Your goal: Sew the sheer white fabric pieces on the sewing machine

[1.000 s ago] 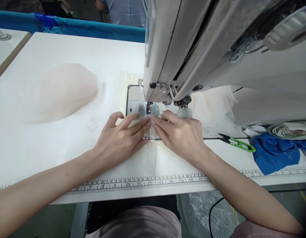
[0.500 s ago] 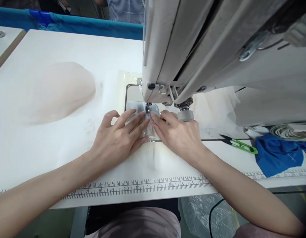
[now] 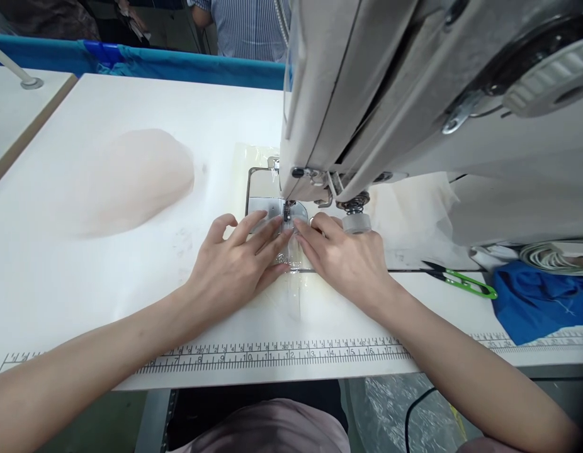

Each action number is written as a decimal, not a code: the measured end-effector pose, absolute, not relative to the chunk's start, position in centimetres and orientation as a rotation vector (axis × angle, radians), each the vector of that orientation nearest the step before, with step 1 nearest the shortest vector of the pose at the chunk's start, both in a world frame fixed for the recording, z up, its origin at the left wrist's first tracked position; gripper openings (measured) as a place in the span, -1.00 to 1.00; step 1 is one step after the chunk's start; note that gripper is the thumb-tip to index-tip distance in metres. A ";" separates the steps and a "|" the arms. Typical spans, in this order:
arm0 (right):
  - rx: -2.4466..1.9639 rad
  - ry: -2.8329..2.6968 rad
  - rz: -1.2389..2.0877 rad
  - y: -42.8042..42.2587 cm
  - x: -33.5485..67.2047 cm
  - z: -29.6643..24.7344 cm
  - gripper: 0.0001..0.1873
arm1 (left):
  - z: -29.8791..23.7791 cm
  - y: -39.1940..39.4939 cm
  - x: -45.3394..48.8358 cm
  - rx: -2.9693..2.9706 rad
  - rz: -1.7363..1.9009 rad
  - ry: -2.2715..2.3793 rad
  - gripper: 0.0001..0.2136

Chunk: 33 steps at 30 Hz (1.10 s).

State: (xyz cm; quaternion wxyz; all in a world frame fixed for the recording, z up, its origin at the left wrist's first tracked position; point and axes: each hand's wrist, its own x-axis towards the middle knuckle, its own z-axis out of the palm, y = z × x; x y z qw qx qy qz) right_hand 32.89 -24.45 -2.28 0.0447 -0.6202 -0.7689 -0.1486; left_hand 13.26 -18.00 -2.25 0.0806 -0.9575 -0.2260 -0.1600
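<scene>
Sheer strip (image 3: 295, 251) is right on the near side of the presser foot (image 3: 286, 211), between the fingertips; left hand's (image 3: 237, 259) fanned out flat, right hand's (image 3: 345, 255) bunched, can't tell if pinching. Table (image 3: 116, 283) stretches left of the foot, ruler-marked edge (image 3: 272, 362) nearer the body.

Looks like a sewing workshop. Shown by 1 industrial-type sewing machine (image 3: 329, 94) on a white worktable (image 3: 107, 264) with a ruler scale (image 3: 272, 357) along the front edge, plus thread snips (image 3: 492, 292) and blue cloth (image 3: 541, 305) at right. Includes a 2nd table (image 3: 17, 113) at far left, and at least 1 other person (image 3: 249, 28) beyond a blue fabric strip (image 3: 201, 69).
</scene>
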 end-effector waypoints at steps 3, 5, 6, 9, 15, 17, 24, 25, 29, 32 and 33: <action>-1.914 -2.349 -0.471 -24.4 32.9 -2.4 -0.66 | -2.3 -18.0 13.3 -2.888 -0.493 -0.682 -0.63; -1.918 -2.351 -0.493 -24.4 33.0 -2.4 -0.65 | -2.4 -17.9 13.3 -2.891 -0.495 -0.681 -0.63; -1.915 -2.354 -0.508 -24.5 33.0 -2.4 -0.65 | -2.4 -17.9 13.3 -2.889 -0.494 -0.680 -0.63; -1.906 -2.359 -0.545 -24.5 33.1 -2.5 -0.65 | -2.5 -17.8 13.3 -2.891 -0.474 -0.690 -0.62; -1.970 -2.338 -0.491 -24.2 33.2 -2.7 -0.61 | -2.7 -17.4 13.3 -2.937 -0.461 -0.720 -0.61; -1.988 -2.325 -0.483 -24.1 33.2 -2.8 -0.61 | -2.8 -17.3 13.3 -2.958 -0.460 -0.733 -0.60; -2.009 -2.293 -0.178 -24.9 33.3 0.3 -0.74 | -1.5 -17.6 12.5 -2.898 -0.583 -0.642 -0.66; -1.969 -2.322 -0.005 -25.2 33.3 1.0 -0.79 | -1.2 -17.7 12.1 -2.909 -0.604 -0.598 -0.68; -1.732 -2.493 0.569 -26.1 33.6 2.7 -0.93 | -0.3 -17.8 11.1 -3.064 -0.477 -0.318 -0.73; -1.745 -2.417 0.692 -26.2 34.0 2.9 -0.86 | -0.2 -17.8 11.0 -3.070 -0.468 -0.237 -0.82; -1.763 -2.347 0.729 -26.2 34.1 3.0 -0.84 | -0.1 -17.8 11.1 -3.098 -0.480 -0.288 -0.79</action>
